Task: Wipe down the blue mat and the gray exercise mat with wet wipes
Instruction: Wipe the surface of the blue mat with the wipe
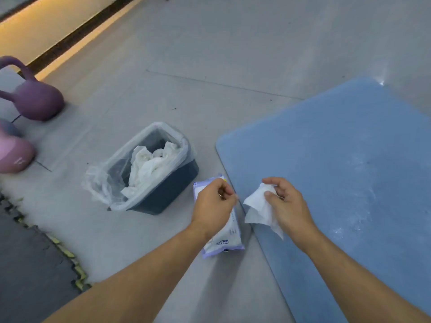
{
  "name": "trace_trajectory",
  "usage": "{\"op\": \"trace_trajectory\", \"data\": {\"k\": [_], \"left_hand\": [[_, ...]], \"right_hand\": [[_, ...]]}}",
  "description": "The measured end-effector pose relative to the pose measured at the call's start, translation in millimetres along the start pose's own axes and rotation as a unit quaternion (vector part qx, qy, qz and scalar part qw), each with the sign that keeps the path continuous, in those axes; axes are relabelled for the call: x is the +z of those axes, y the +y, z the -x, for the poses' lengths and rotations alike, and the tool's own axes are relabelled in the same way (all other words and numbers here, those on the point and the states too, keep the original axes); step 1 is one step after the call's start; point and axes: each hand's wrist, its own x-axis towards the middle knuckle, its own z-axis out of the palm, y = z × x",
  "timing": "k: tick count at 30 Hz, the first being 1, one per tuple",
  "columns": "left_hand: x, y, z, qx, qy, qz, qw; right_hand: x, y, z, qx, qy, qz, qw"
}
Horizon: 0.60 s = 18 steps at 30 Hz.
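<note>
Here — wipe (pixel 258 206) in right hand (pixel 288 205)

Two hands (left hand (pixel 213 201), right hand (pixel 288 203)), one wet wipe (pixel 258 206), one wipes pack (pixel 224 243), one lined bin (pixel 163 197), one blue mat (pixel 338 148), one gray mat (pixel 28 264), and two clearly seen kettlebells: purple kettlebell (pixel 39 101), pink kettlebell (pixel 14 155).

Matt blue mat (pixel 338 171), clear crinkled plastic bin liner (pixel 100 183), soft cloth-like wet wipe (pixel 258 206).

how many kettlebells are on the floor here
2 for sure, both at the far left: a purple kettlebell farther off and a pink kettlebell nearer, cut by the picture's edge. A grey-blue shape between them may be a third, mostly hidden.
</note>
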Motion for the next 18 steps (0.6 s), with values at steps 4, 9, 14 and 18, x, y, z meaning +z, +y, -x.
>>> {"op": "trace_trajectory", "data": {"k": [4, 9, 14, 18], "left_hand": [[52.0, 45.8, 9.0, -0.020, -0.181, 0.013, 0.983], [99.7, 86.7, 27.7, -0.104, -0.310, 0.207, 0.922], [153.3, 115.6, 48.9, -0.049, -0.352, 0.211, 0.911], [195.8, 138.2, 75.9, -0.003, -0.371, 0.185, 0.910]], "right_hand": [[-42.1, -7.7, 7.2, 0.008, 0.078, -0.149, 0.986], [-107.7, -15.9, 36.3, 0.040, 0.142, -0.297, 0.943], [-164.1, -12.2, 88.6, 0.064, 0.183, -0.365, 0.911], [-200.6, 8.8, 132.6, 0.086, 0.207, -0.382, 0.897]]}}
